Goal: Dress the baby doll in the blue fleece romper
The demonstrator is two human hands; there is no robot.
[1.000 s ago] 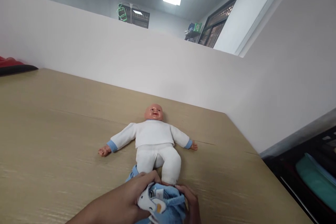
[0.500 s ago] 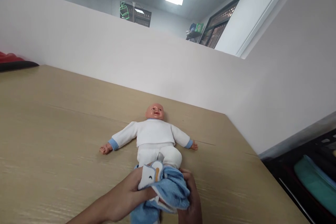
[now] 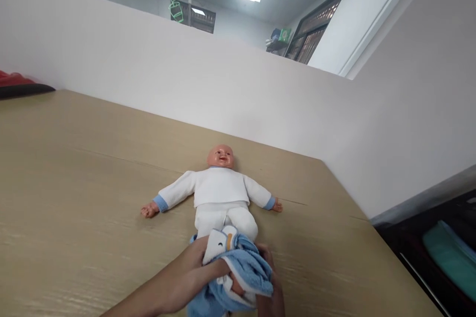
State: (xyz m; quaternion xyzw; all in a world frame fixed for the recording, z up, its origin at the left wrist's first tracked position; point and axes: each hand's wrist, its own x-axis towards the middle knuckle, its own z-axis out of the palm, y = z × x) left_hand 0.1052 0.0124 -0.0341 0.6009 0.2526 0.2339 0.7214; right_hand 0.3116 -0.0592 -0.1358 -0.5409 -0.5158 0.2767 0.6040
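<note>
Left hand (image 3: 188, 277) clamped on blue cloth garment (image 3: 249, 265), penguin-like patch up. Right hand (image 3: 277, 285) grips its other side, partly hidden. Doll (image 3: 222, 185) on its back on counter (image 3: 111, 198), just beyond the hands, white outfit, arms out, lower legs hidden behind garment. Well right of hands: dark container (image 3: 394, 235), teal item (image 3: 449, 255) inside. Far left beyond hands: black-edged object (image 3: 28, 91), red material (image 3: 15, 79) in or behind it, can't tell which.

Left hand (image 3: 188, 273) and right hand (image 3: 274, 290) holding blue garment (image 3: 252, 266), white-clad doll (image 3: 221, 187) on its back, tan table (image 3: 92, 198)
</note>
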